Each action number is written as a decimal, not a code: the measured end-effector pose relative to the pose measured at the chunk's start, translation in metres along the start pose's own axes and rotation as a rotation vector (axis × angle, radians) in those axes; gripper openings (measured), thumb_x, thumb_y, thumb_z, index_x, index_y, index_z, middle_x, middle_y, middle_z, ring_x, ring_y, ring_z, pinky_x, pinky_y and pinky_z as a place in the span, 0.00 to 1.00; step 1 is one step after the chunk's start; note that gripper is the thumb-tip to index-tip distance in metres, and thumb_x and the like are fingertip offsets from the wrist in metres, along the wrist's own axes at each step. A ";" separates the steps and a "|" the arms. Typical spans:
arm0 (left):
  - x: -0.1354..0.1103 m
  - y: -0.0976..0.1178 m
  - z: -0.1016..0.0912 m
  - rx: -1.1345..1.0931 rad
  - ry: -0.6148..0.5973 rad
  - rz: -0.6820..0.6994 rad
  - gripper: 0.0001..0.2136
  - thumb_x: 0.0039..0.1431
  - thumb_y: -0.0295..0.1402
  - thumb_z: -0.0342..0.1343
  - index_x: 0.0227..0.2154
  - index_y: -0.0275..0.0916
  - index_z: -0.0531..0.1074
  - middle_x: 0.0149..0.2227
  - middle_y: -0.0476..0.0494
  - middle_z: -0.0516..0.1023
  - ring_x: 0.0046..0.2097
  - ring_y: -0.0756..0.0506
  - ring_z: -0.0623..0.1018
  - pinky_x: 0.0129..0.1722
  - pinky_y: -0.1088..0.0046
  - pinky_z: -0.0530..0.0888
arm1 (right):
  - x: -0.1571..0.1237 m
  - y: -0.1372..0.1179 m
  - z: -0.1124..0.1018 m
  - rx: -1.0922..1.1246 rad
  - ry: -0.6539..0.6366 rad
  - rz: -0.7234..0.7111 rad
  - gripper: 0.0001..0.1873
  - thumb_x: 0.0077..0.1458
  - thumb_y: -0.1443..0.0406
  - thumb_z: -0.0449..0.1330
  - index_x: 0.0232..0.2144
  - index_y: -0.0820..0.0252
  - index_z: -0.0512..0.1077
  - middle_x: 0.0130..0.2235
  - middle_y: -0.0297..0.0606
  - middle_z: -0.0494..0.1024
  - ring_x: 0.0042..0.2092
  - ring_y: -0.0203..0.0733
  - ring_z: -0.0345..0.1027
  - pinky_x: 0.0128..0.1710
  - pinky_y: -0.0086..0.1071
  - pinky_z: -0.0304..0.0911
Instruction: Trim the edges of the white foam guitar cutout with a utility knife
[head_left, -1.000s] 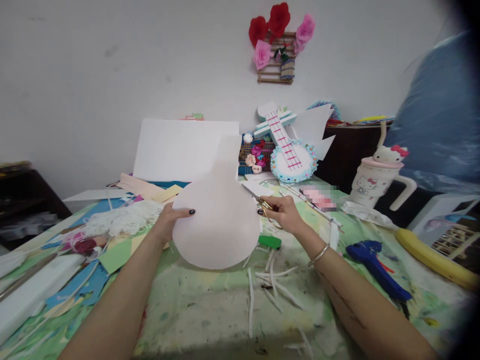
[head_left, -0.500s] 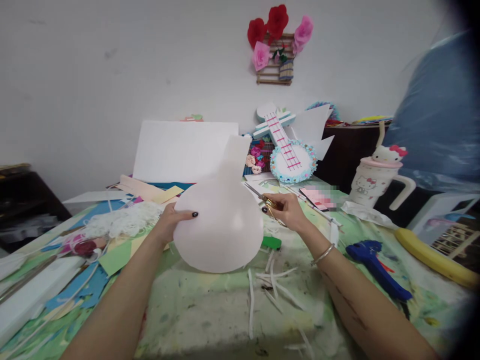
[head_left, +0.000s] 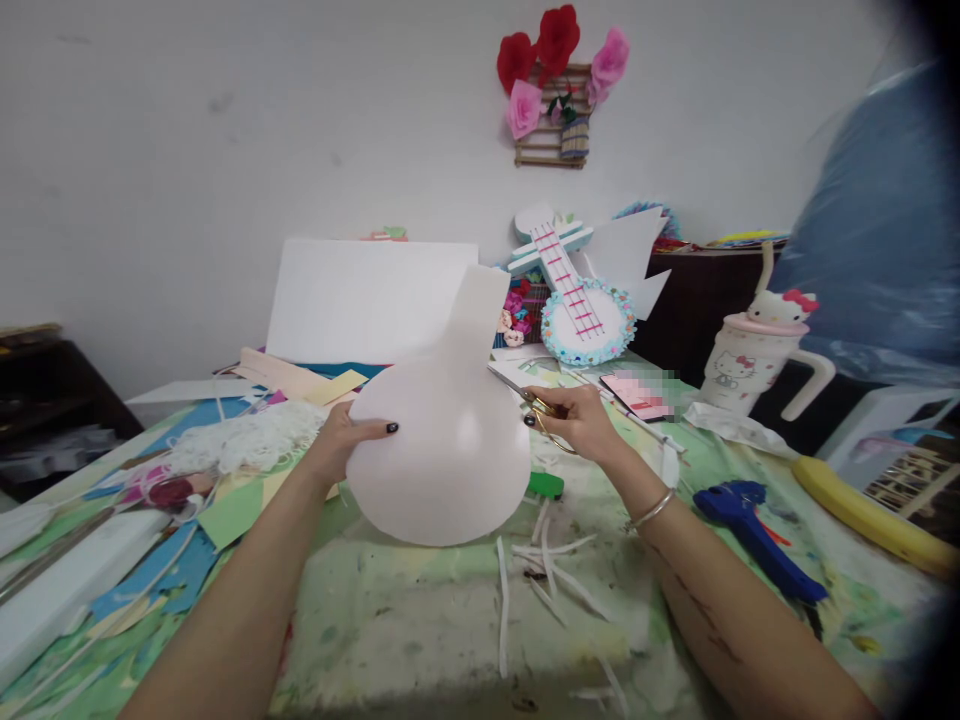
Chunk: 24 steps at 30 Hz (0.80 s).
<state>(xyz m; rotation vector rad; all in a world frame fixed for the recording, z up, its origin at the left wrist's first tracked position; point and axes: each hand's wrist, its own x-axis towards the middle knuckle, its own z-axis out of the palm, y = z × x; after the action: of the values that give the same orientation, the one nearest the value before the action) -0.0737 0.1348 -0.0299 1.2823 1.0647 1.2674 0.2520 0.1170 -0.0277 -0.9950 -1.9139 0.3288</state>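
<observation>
My left hand (head_left: 341, 445) pinches the left edge of a white cardboard cutout (head_left: 439, 450), thumb on the front and fingers hidden behind it. The cutout has a round body and a straight neck that leans up and to the right, and it is held upright above the table. In my right hand (head_left: 574, 425) is a pair of scissors (head_left: 551, 410) with gold handles. Their blades point up and left and meet the cutout's right edge, near where the neck joins the body. Whether the blades are apart is hard to see.
White strips (head_left: 504, 610) and a green object (head_left: 546, 486) lie on the stained tablecloth. A blue glue gun (head_left: 757, 540), a banana (head_left: 870, 515) and a tumbler (head_left: 739, 365) stand or lie at right. Paper scraps and white yarn (head_left: 247, 440) cover the left. A decorated paper instrument (head_left: 577, 300) leans behind.
The cutout's neck has tilted slightly to the right. The scissor blades have moved in against its right edge. Both hands keep their holds.
</observation>
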 end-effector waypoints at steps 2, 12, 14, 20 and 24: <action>0.001 0.000 0.000 0.003 0.000 0.001 0.16 0.29 0.29 0.69 0.27 0.35 0.76 0.27 0.42 0.80 0.25 0.43 0.78 0.23 0.70 0.73 | 0.000 0.001 0.000 -0.008 0.007 -0.002 0.13 0.47 0.59 0.60 0.29 0.63 0.78 0.19 0.28 0.55 0.23 0.30 0.44 0.23 0.27 0.43; 0.001 -0.001 -0.002 0.031 0.002 -0.012 0.17 0.30 0.29 0.68 0.30 0.34 0.76 0.28 0.40 0.80 0.26 0.41 0.78 0.25 0.67 0.74 | 0.000 0.003 0.000 -0.023 0.032 0.009 0.11 0.46 0.59 0.61 0.26 0.61 0.77 0.18 0.28 0.57 0.24 0.31 0.44 0.23 0.27 0.43; 0.001 0.000 -0.001 0.023 0.001 -0.014 0.17 0.30 0.29 0.68 0.30 0.35 0.76 0.28 0.41 0.80 0.26 0.41 0.78 0.25 0.68 0.74 | 0.000 0.004 -0.001 -0.020 0.039 0.015 0.11 0.46 0.59 0.61 0.26 0.61 0.77 0.18 0.28 0.58 0.24 0.31 0.45 0.23 0.27 0.43; 0.000 0.002 0.001 0.004 0.007 -0.026 0.17 0.29 0.30 0.69 0.28 0.35 0.76 0.27 0.42 0.80 0.26 0.43 0.78 0.24 0.70 0.74 | -0.001 0.003 0.000 0.029 0.091 0.049 0.11 0.44 0.60 0.62 0.27 0.63 0.77 0.19 0.29 0.59 0.24 0.31 0.44 0.23 0.28 0.43; 0.001 0.000 0.000 -0.017 0.008 -0.022 0.18 0.28 0.30 0.70 0.29 0.34 0.76 0.28 0.42 0.80 0.26 0.43 0.78 0.24 0.70 0.75 | 0.001 0.004 0.003 0.092 0.143 0.093 0.13 0.45 0.59 0.60 0.29 0.64 0.76 0.19 0.28 0.58 0.22 0.30 0.45 0.22 0.28 0.42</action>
<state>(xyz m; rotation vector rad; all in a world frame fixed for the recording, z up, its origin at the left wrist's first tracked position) -0.0736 0.1355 -0.0296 1.2502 1.0694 1.2636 0.2513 0.1207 -0.0311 -1.0210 -1.7127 0.3857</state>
